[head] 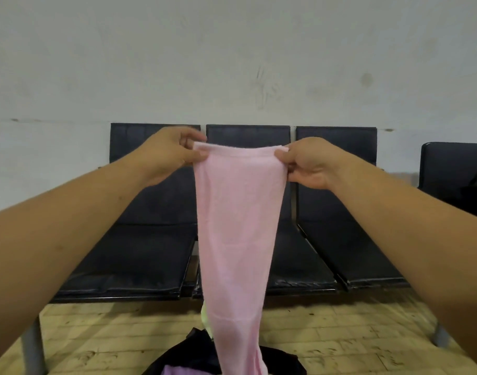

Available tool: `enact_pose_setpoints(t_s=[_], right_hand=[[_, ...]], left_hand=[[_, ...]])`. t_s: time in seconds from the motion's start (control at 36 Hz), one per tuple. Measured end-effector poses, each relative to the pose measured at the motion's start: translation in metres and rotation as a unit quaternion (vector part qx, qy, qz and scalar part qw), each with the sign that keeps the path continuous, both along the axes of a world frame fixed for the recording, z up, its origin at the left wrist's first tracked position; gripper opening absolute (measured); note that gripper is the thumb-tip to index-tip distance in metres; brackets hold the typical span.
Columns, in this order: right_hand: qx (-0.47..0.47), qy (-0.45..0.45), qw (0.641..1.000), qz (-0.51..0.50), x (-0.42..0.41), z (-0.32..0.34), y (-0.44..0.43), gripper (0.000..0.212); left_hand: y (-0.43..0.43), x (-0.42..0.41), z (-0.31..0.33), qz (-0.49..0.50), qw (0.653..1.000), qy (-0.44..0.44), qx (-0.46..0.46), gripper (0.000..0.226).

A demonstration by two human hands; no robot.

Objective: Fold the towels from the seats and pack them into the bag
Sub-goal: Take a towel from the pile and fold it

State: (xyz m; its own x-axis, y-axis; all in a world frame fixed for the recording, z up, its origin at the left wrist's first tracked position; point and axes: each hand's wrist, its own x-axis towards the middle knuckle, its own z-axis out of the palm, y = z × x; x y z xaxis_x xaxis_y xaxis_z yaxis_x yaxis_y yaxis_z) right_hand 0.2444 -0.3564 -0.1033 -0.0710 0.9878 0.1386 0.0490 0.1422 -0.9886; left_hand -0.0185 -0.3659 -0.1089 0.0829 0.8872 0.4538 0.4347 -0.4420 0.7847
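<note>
Left hand (172, 152) and right hand (310, 166) each pinch a top corner of one pink towel (237, 226), stretched taut before three joined seats (140, 255).
Its lower end hangs over one black bag (194, 350) on the floor (340, 334), a purple towel (177, 370) inside.

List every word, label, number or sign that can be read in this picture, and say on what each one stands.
There is no readable text.
The pink towel, held by the left hand and the right hand, shows no label or print.
The seats, wall and bag bear no writing; the wall has only scuff marks.
</note>
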Motion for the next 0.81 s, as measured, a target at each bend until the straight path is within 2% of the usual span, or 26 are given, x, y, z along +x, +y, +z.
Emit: enact_pose_setpoints(t_s=[0.06, 0.08, 0.11, 0.17, 0.22, 0.25, 0.33, 0.39, 0.42, 0.58, 0.72, 0.81], right_hand=[[0.034, -0.011, 0.999, 0.024, -0.002, -0.008, -0.001, 0.028], [0.052, -0.011, 0.998, 0.04, -0.005, -0.012, -0.002, 0.024], [0.069, -0.006, 0.997, 0.047, -0.008, -0.016, -0.004, 0.023], [0.095, 0.009, 0.994, 0.047, -0.016, -0.021, -0.003, 0.024], [0.099, 0.035, 0.994, 0.037, -0.025, -0.024, -0.002, 0.025], [0.098, 0.055, 0.993, 0.034, -0.029, -0.024, -0.001, 0.024], [0.088, 0.105, 0.99, 0.031, -0.037, -0.024, 0.003, 0.022], [0.081, 0.114, 0.99, 0.019, -0.039, -0.025, 0.006, 0.019], [0.075, 0.112, 0.991, 0.007, -0.038, -0.028, 0.01, 0.019], [-0.027, 0.049, 0.995, -0.081, -0.026, -0.048, 0.036, 0.043], [-0.147, 0.052, 0.988, 0.003, -0.01, -0.09, 0.04, 0.039], [-0.183, 0.126, 0.974, 0.046, -0.007, -0.119, 0.041, 0.037]], left_hand=[[0.0, -0.001, -0.01, 0.029, 0.997, 0.062, -0.032, 0.017], [0.001, -0.001, -0.016, 0.028, 0.997, 0.056, -0.051, 0.014], [0.003, -0.001, -0.022, 0.012, 0.997, 0.02, -0.067, 0.014], [0.006, -0.001, -0.033, -0.054, 0.986, -0.129, -0.091, 0.019], [0.005, 0.002, -0.044, -0.124, 0.95, -0.266, -0.111, 0.026], [0.003, 0.004, -0.052, -0.146, 0.937, -0.29, -0.13, 0.034], [-0.004, 0.013, -0.082, -0.148, 0.939, -0.22, -0.218, 0.06], [-0.009, 0.019, -0.101, -0.163, 0.935, -0.163, -0.27, 0.057], [-0.011, 0.021, -0.11, -0.167, 0.93, -0.16, -0.286, 0.054], [-0.018, 0.026, -0.137, -0.161, 0.872, -0.328, -0.326, 0.052], [-0.022, 0.043, -0.135, -0.179, 0.851, -0.391, -0.302, 0.031], [-0.017, 0.052, -0.135, -0.179, 0.838, -0.427, -0.289, 0.031]])
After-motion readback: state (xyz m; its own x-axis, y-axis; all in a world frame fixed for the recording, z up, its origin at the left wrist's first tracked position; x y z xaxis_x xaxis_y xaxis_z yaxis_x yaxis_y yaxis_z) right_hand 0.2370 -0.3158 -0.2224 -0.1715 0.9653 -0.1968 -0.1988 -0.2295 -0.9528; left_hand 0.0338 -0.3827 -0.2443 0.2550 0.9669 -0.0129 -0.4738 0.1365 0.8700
